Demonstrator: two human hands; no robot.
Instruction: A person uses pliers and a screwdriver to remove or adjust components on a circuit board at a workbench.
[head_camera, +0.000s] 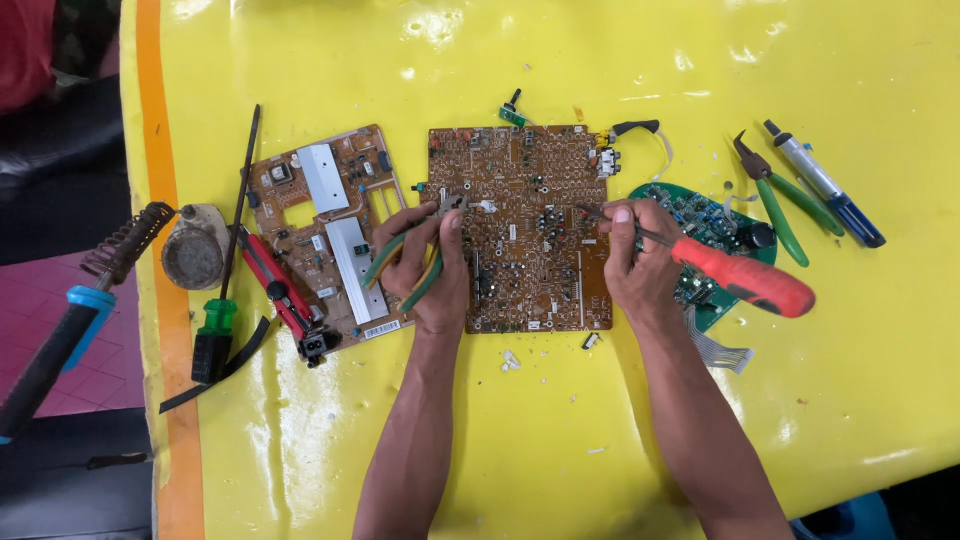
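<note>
A brown circuit board (520, 225) lies flat in the middle of the yellow table (560, 430). My left hand (428, 268) grips green-and-yellow-handled pliers (402, 262), with the jaws touching the board's upper left area. My right hand (632, 262) holds a soldering iron with a red handle (745, 280). Its thin metal tip rests on the board's right side.
A second brown board with silver heat sinks (325, 215) lies to the left, beside a green-handled screwdriver (218, 330) and a red tool (280, 290). A green board (705, 220), green-handled cutters (775, 205) and a blue desoldering pump (825, 185) lie on the right. An iron stand (60, 330) sits at the left edge.
</note>
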